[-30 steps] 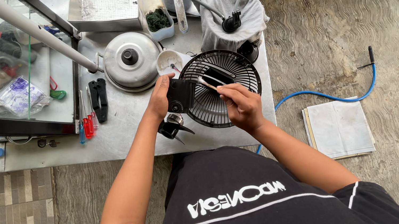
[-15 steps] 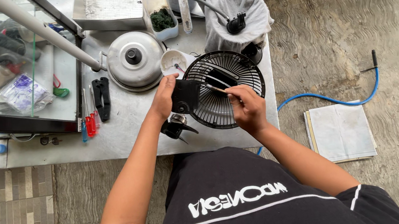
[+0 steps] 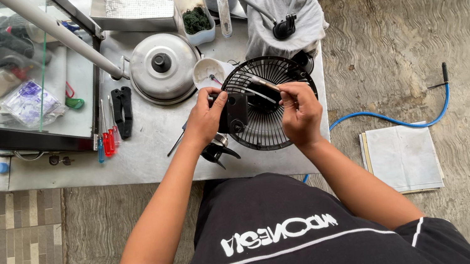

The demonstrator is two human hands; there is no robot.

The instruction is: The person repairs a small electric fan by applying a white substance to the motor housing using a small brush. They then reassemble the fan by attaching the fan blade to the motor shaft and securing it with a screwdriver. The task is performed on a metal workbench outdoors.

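Note:
A round black wire fan guard [image 3: 272, 126] lies on the metal table [image 3: 149, 152] in front of me. My left hand [image 3: 205, 116] grips a black boxy fan part [image 3: 236, 111] at the guard's left edge. My right hand [image 3: 300, 108] is closed on a thin tool [image 3: 256, 88] whose tip points left over the guard's middle, toward the black part. A small black piece [image 3: 217, 152] lies on the table just below my left hand.
A lidded metal pot [image 3: 164, 67], a white cup [image 3: 207, 71], pliers [image 3: 124, 109] and screwdrivers [image 3: 105, 138] lie to the left. A grey cloth with a black plug [image 3: 284, 28] is behind. A blue hose [image 3: 398, 118] and a grey slab [image 3: 403, 158] lie on the ground at right.
My hands and the fan guard stay in nearly the same place; the right hand has shifted slightly with the tool over the guard.

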